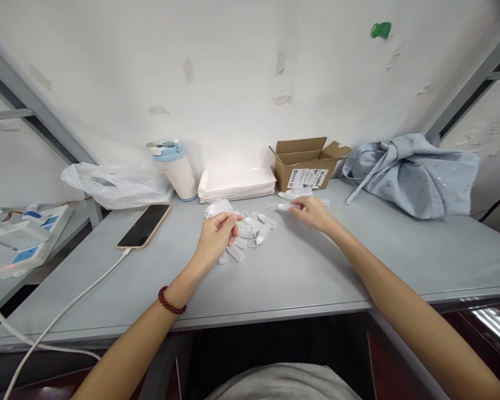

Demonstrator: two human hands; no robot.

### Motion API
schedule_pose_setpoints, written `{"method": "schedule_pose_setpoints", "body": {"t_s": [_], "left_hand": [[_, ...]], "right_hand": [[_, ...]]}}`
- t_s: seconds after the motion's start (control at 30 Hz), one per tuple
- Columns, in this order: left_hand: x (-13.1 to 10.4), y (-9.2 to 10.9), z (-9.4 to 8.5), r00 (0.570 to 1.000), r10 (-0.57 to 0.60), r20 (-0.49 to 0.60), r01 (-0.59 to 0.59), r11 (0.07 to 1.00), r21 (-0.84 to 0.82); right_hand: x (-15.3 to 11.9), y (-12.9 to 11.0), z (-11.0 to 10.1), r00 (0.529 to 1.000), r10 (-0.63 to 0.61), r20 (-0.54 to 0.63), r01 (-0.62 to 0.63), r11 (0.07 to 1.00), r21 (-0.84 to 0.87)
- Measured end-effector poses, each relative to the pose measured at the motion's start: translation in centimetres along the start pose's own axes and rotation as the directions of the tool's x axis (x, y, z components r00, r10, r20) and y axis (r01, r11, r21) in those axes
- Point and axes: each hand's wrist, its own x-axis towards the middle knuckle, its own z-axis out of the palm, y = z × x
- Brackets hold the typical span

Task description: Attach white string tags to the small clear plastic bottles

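Observation:
My right hand (pixel 311 213) reaches across the desk with its fingertips closed on a small translucent plastic bottle (pixel 283 207), whose thin tip points left. Just behind that hand lie several similar clear plastic pieces (pixel 296 193). My left hand (pixel 218 235) hovers over the near left side of a loose pile of small translucent bottles (pixel 263 233), some with thin looped straps. Its thumb and fingers are pinched together; whatever is between them is hidden. A dark red braided bracelet (pixel 171 300) circles the left wrist.
Behind the pile are a stack of white paper sheets (pixel 238 186) and an open cardboard box (pixel 303 166). To the left stand a cup with a blue lid (pixel 179 169), a phone (pixel 145 226) on a white cable and a white plastic bag (pixel 112 186). Light-blue cloth (pixel 416 175) lies at right.

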Motion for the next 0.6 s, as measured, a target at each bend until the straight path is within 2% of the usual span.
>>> {"method": "schedule_pose_setpoints", "body": {"t_s": [0.1, 0.23, 0.4, 0.6], "left_hand": [[-0.1, 0.0, 0.0, 1.000, 0.001, 0.007, -0.001, 1.000, 0.004], [-0.1, 0.0, 0.0, 1.000, -0.009, 0.026, 0.008, 1.000, 0.011], [0.0, 0.0, 0.1, 0.996, -0.042, 0.073, 0.039, 0.998, 0.040], [0.0, -0.1, 0.2, 0.987, -0.048, 0.154, 0.033, 0.994, 0.105]], "right_hand": [[-0.4, -1.6, -0.7, 0.996, 0.082, -0.030, -0.079, 0.994, 0.081], [-1.0, -3.4, -1.3, 0.993, 0.113, 0.042, -0.120, 0.948, 0.296], [-1.6, -4.3, -1.3, 0.988, 0.054, 0.147, -0.121, 0.860, 0.495], [-1.8, -4.9, -0.9, 0.979, -0.028, 0.201, -0.082, 0.851, 0.519]]}}
